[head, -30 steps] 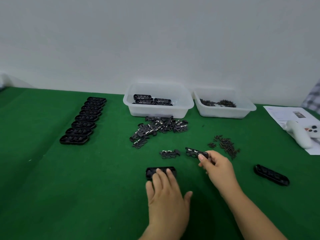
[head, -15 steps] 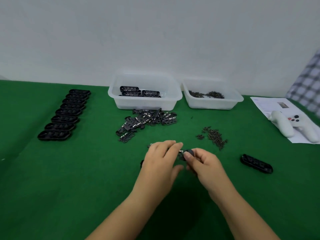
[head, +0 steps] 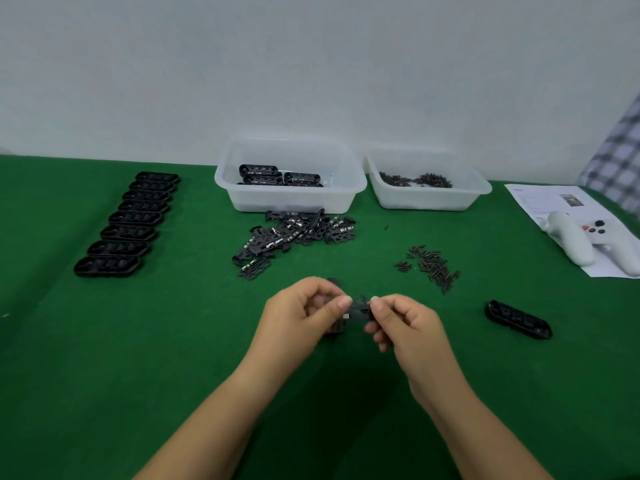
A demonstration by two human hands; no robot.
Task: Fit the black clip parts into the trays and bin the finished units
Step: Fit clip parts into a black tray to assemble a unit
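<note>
— While the green table fills the frame, what sits on it?
— At upper centre, a clear bin with finished black units; right of it, a second clear bin with small dark parts. At upper left runs a row of black trays.
— And smaller?
— A pile of black clip parts lies just below the first bin, loose dark screws at centre right, one lone tray at right, a white controller on paper at the far right.
— The hands?
— At centre, the left hand and right hand both pinch one black clip part between them, above the table.
</note>
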